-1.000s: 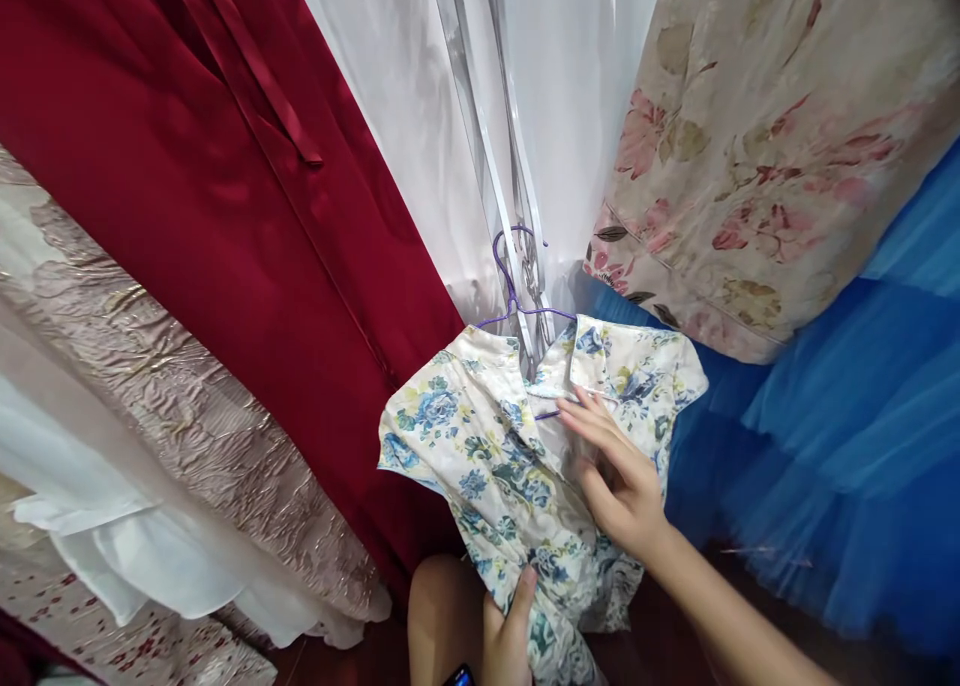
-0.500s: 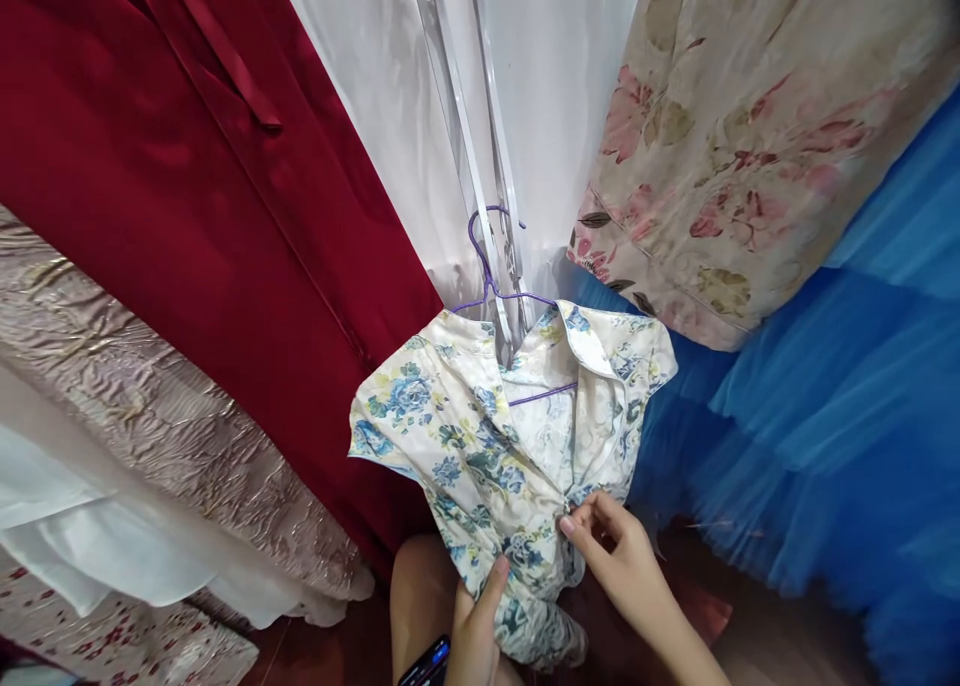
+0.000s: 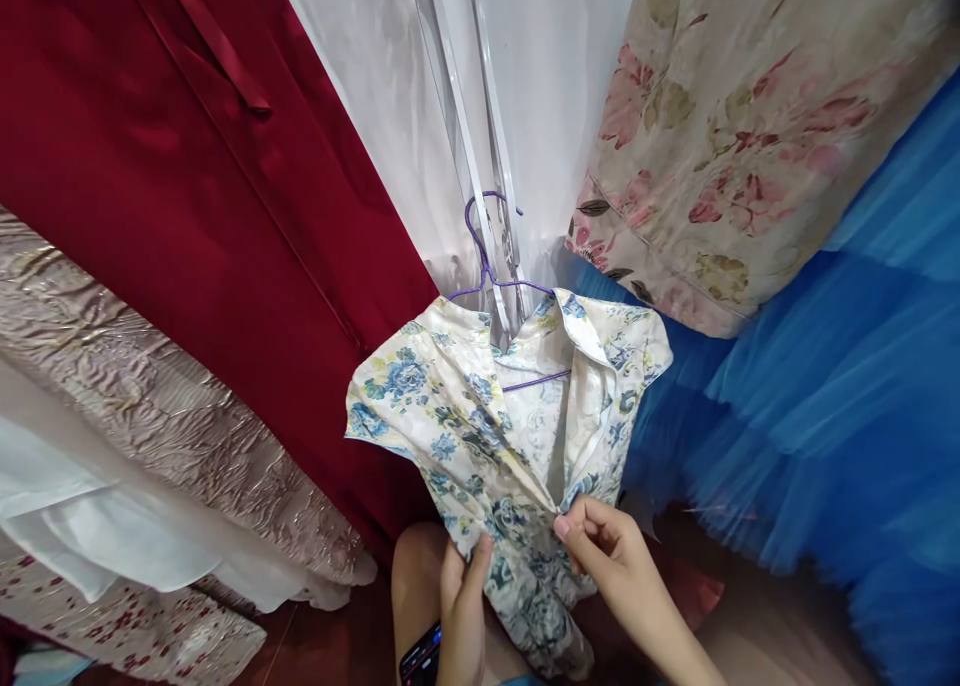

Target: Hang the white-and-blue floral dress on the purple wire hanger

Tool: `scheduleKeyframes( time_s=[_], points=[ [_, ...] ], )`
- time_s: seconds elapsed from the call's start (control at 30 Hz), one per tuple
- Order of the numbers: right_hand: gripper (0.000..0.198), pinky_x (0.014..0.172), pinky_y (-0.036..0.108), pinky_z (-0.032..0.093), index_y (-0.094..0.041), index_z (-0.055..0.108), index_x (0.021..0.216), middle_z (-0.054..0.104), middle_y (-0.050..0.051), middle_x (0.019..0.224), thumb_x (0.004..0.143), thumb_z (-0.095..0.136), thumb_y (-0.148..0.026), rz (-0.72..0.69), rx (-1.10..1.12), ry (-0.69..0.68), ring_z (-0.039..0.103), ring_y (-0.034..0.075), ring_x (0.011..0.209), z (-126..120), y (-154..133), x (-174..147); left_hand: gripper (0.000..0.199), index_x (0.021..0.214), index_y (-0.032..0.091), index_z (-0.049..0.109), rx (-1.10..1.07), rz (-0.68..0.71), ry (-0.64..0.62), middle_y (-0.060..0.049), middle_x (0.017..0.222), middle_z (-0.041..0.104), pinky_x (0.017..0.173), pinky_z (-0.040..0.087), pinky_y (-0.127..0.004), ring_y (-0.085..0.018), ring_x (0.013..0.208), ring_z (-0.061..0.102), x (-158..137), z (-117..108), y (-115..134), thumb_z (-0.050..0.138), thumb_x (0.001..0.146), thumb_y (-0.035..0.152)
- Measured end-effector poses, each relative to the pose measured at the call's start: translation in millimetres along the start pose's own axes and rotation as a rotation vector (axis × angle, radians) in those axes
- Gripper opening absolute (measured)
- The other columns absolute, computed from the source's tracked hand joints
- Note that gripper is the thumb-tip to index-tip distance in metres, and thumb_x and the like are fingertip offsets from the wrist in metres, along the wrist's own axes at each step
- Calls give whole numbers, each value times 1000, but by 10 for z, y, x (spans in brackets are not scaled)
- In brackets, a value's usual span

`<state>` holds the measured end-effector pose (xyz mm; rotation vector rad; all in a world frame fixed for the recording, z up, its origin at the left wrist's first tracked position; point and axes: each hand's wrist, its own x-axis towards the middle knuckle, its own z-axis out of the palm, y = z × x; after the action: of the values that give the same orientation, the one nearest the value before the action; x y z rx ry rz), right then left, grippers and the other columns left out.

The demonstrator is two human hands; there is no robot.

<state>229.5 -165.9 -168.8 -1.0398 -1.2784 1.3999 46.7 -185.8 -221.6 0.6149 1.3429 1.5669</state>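
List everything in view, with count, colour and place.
floral garment: one, white with blue, green and yellow, centre
hanger: one, purple, inside the garment
strips: at least two, white, above the garment
white cloth: one, behind the strips
red cloth: one, left
textured cloth: one, pinkish-gold, far left
pale layered cloth: one, white, lower left
flowered cloth: one, beige and pink, upper right
tulle: blue, right
phone: one, dark, beside left hand
floor: reddish brown, bottom
left hand: one, gripping garment's side
right hand: one, pinching garment's front
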Motion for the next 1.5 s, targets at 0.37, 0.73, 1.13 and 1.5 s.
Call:
scheduleKeyframes(
  time_s=[0.37, 0.73, 1.13, 1.5],
  points=[
    [43, 52, 24, 28, -19, 48, 66, 44, -5, 54, 93, 59, -50, 19, 116, -40, 37, 10, 52, 178, -64, -31, 30, 119, 21, 59, 649, 730, -265, -9, 115, 66, 94, 52, -35, -23, 109, 63, -183, 252, -19, 62, 89, 20],
    [44, 49, 24, 23, -19, 47, 66, 44, -6, 48, 92, 61, -51, 73, 177, -51, 33, 7, 45, 182, -53, -43, 2, 93, 19, 58, 564, 689, -236, -2, 85, 63, 76, 50, -23, -15, 81, 62, -210, 527, 31, 56, 93, 19],
    [44, 48, 23, 22, -18, 48, 66, 44, -7, 47, 91, 64, -51, 82, 278, -26, 32, 7, 44, 275, -136, 70, 15, 78, 19, 50, 524, 620, -277, 1, 72, 54, 68, 45, -23, -13, 67, 54, -215, 456, 8, 56, 92, 19],
    [44, 48, 23, 23, -19, 50, 65, 45, -6, 45, 90, 64, -52, 9, 207, -12, 32, 8, 44, 284, -414, 222, 12, 79, 19, 52, 543, 661, -305, -2, 75, 60, 71, 48, -24, -15, 72, 60, -217, 468, 76, 53, 91, 16]
  ],
)
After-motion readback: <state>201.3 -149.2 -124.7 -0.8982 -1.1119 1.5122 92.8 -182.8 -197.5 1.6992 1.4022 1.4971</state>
